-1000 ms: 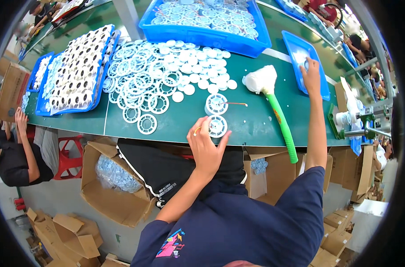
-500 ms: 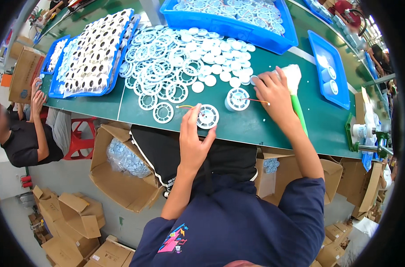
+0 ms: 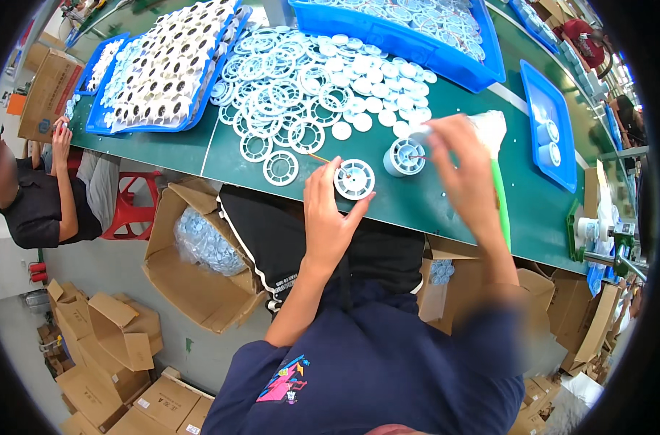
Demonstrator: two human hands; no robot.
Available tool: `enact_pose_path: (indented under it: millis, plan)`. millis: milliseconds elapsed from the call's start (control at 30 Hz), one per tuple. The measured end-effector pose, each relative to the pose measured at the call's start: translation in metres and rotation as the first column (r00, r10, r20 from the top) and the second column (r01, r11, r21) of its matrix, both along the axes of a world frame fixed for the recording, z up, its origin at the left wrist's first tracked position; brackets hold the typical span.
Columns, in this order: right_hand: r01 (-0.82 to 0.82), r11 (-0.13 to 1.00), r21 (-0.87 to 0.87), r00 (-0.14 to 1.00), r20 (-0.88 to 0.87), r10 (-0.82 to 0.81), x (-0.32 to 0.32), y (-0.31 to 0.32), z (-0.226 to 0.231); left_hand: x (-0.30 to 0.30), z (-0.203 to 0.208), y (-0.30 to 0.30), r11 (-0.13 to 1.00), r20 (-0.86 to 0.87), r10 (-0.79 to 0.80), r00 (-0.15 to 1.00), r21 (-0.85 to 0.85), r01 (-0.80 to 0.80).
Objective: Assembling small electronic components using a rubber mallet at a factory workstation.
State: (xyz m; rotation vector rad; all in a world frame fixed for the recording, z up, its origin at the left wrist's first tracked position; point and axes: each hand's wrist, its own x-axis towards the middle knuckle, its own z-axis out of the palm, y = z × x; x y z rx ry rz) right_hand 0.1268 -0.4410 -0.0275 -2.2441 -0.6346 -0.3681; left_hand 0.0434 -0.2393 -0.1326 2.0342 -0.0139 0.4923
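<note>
The left hand grips a white, round, spoked plastic hub by its rim, fingers on one side and thumb on the other. The hub is located near the front edge of the green worktable, spoked face up; whether its base touches the surface cannot be determined. A thin orange-yellow wire extends from it.

The right hand is motion-blurred with fingers bent. A small, pale, round plastic disc is located at its fingertips; whether the fingers are closed on it cannot be determined. Just below stands a second white, cylindrical spoked hub, upright on the worktable.

Behind the hubs lie loose pale-blue plastic rings and white discs. A green-handled mallet is partly hidden by the right hand. Further right, a blue plastic tray contains two white cylinders.
</note>
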Motion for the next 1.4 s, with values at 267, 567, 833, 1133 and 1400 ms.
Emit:
enact_pose_path:
  millis: [267,567,833,1133,1400]
  plan:
    - [-0.270,0.963,0.016,0.941,-0.209,0.268,-0.011,0.061,-0.029,0.001,-0.010,-0.003,0.992,0.076,0.044,0.996,0.116,-0.053]
    - [-0.315,0.938,-0.145,0.949,-0.082,0.306,0.037,0.100,-0.022,0.002,-0.013,-0.004,0.983,0.135,0.069,0.988,0.157,-0.090]
    - [-0.300,0.841,-0.451,0.947,-0.035,0.319,0.066,0.138,-0.058,0.002,-0.012,-0.003,0.992,0.133,0.053,0.990,0.110,-0.067]
    - [-0.294,0.944,-0.151,0.941,0.125,0.313,0.022,0.068,-0.010,0.001,-0.012,0.000,0.992,0.116,0.051,0.992,0.106,-0.064]
    - [-0.267,0.936,-0.230,0.949,0.107,0.297,-0.028,0.030,-0.034,0.001,-0.011,0.000,0.991,0.137,0.047,0.989,0.121,-0.064]
